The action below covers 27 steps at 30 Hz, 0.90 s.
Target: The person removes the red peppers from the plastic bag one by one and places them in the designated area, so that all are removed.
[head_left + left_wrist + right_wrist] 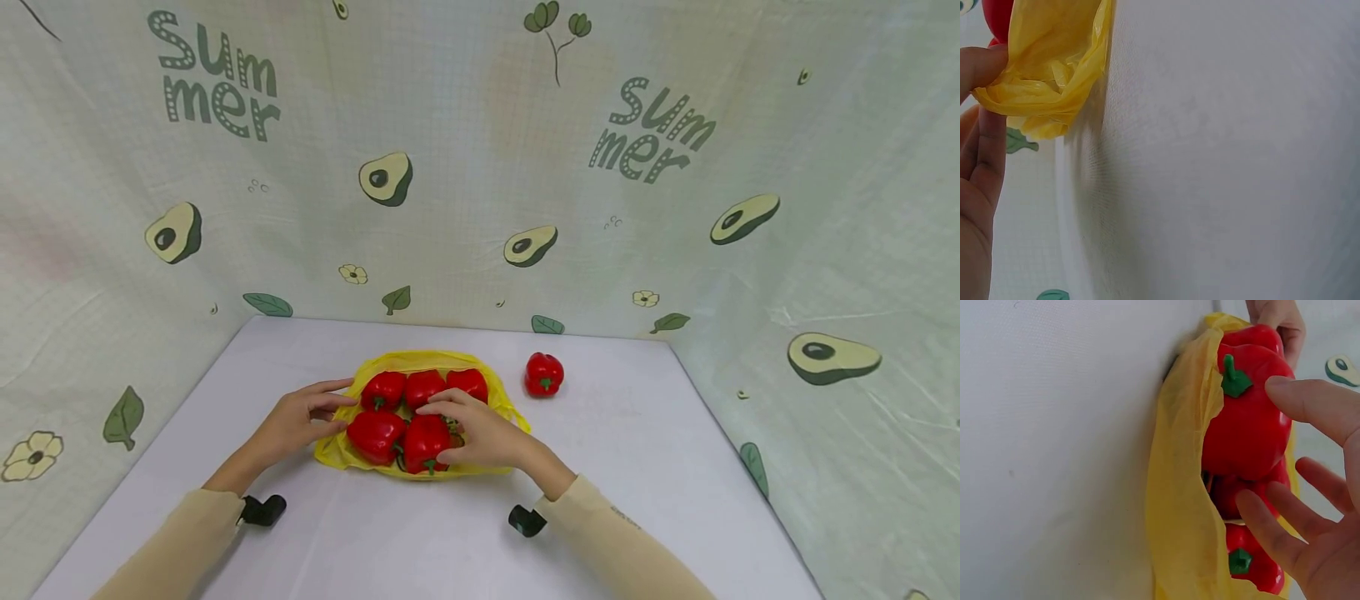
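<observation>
A yellow plastic bag [405, 361] lies open on the table with several red bell peppers inside. My left hand [296, 425] is at the bag's left side, and in the left wrist view its thumb and fingers pinch the yellow rim [1029, 100]. Over the right part of the bag is my right hand [491, 429], its fingers spread apart. Its thumb reaches the front right bell pepper [423, 442], whose green stem [1232, 378] shows in the right wrist view. Other fingers hover beside a lower pepper [1254, 547].
One more red bell pepper [543, 375] sits on the white table [615, 467], to the right of the bag. Behind and on both sides hangs a cloth [450, 208] printed with avocados and leaves. Black wrist cameras [264, 510] stick out inward from both sleeves.
</observation>
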### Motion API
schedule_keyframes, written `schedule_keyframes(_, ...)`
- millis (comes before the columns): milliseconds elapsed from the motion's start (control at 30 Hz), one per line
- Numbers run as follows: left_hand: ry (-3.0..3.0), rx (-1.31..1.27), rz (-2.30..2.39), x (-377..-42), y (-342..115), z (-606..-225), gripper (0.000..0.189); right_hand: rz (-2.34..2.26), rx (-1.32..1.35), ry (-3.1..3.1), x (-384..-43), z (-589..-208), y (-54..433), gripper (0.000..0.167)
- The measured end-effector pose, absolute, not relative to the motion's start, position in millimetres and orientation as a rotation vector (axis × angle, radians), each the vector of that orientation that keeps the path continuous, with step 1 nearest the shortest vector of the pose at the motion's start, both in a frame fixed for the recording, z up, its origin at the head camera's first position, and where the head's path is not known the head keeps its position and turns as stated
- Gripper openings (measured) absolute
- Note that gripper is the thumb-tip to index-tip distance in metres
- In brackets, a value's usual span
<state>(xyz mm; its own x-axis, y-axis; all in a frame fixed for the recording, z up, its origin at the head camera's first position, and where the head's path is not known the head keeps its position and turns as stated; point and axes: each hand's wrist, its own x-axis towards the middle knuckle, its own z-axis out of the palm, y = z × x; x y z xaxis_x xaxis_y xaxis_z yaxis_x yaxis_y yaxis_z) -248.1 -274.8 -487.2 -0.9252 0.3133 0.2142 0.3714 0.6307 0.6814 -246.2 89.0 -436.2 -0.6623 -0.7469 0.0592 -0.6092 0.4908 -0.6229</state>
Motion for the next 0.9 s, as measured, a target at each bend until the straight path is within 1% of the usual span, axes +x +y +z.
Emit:
schedule_keyframes(400,-2.775,-0.575,-1.175,-246.2,-273.8,-484.5,0.039,-0.872,-1.218,2.517,-246.1,-450.3,86.8,0.060)
schedule_keyframes(900,-2.759,-0.587,-1.154,-245.1,-272.9,-482.9,0.039,-0.842,-1.185,2.569,-243.2,-456.4,82.2,0.059)
